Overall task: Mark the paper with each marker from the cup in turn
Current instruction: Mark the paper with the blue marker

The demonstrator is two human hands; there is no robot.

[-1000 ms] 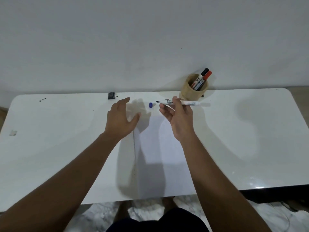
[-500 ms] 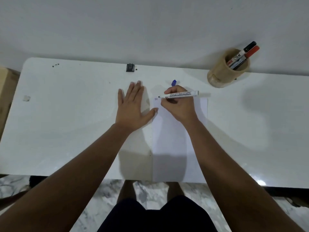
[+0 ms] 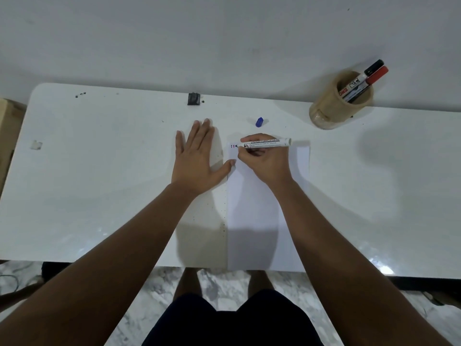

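A white sheet of paper lies on the white table, reaching its front edge. My right hand grips an uncapped white marker, held nearly level, with the tip touching the paper's top left corner beside two short marks. My left hand lies flat and open on the table, its thumb touching the paper's left edge. The blue cap rests on the table behind the paper. A tan cup at the back right holds a black-capped marker and a red-capped marker.
A small black object sits at the table's back edge by the wall. A scrap of tape lies at the far left. A wooden piece stands beyond the left edge. My legs and marble floor show below the front edge.
My right hand came down from the air and set the marker tip on the paper's top left corner. My left hand dropped flat onto the table. The camera tilted down.
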